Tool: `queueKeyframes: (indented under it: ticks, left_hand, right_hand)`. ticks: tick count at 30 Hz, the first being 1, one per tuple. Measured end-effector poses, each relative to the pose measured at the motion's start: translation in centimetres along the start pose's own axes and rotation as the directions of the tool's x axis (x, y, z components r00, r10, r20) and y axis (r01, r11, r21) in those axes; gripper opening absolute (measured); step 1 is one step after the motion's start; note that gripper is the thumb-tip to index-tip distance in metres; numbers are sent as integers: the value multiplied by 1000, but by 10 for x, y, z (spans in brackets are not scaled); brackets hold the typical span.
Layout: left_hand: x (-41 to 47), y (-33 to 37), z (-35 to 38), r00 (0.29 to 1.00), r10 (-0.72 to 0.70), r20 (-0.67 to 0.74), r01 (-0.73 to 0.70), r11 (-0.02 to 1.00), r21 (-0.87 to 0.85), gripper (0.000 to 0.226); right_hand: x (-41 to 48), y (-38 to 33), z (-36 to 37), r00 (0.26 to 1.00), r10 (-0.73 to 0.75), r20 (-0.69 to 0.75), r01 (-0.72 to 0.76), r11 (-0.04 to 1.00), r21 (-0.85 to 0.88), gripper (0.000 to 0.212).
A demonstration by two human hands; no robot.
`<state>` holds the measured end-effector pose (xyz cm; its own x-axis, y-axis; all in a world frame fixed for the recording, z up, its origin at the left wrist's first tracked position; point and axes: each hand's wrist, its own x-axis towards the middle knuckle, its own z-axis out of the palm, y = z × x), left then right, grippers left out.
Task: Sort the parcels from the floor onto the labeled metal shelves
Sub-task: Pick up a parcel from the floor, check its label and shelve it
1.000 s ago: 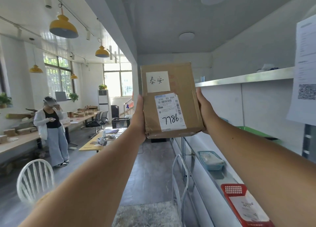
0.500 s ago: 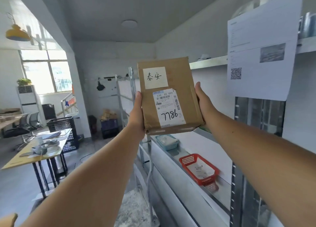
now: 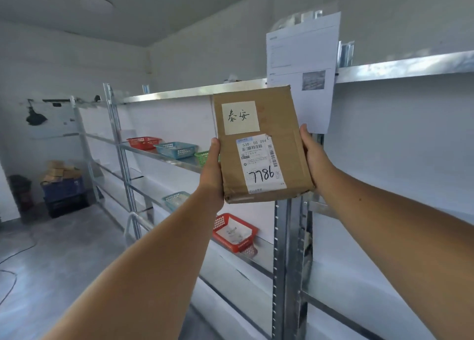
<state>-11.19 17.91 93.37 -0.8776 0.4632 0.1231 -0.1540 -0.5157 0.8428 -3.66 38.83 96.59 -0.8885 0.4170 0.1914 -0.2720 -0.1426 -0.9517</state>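
Upright, parcel clamped between left hand, right hand, before metal shelves

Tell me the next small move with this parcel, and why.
Probably read the note and look along the shelves for a matching label. The parcel is held upright in front of the rack, left hand and right hand on its sides, and no shelf label is readable here.
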Motion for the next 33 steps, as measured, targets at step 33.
queueKeyframes:
  ticks: [33]
  left_hand:
    - [-154, -176, 298, 943, -214, 257, 188, 974, 123, 72]
  right_hand:
    - [-253, -106, -317, 920, 6, -391, -9, 1000, -6, 65]
